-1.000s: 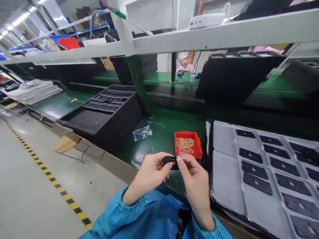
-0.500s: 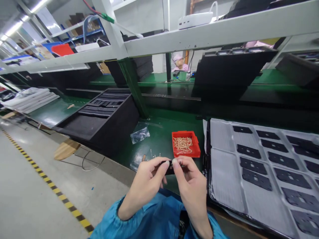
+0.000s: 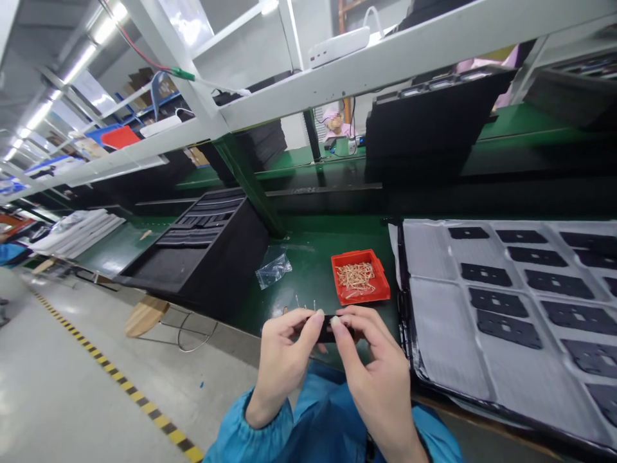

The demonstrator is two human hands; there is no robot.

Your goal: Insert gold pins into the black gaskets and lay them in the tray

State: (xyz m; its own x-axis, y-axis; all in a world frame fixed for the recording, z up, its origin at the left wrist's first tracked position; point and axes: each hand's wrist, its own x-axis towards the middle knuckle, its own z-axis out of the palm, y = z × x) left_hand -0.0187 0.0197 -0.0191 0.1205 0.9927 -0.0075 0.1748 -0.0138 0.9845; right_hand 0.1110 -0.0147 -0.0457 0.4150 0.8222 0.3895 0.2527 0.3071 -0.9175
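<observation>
Between my two hands is a small flat black plate, pinched at both ends and partly hidden by the fingers. My left hand grips its left end between thumb and fingers. On the right end, my right hand presses its thumb near the plate's edge. Just beyond the hands stands a red bin full of small gold-coloured pins. A few loose thin pins are on the green table behind my left hand.
To the right lies a tray lined with white sheet, holding several flat black plates. A clear plastic bag and a black foam box are left of the bin. Beyond the shelf post sits a person.
The camera view has tilted and shifted slightly. Both hands still hold the black plate, which now shows more of its face between the thumbs.
</observation>
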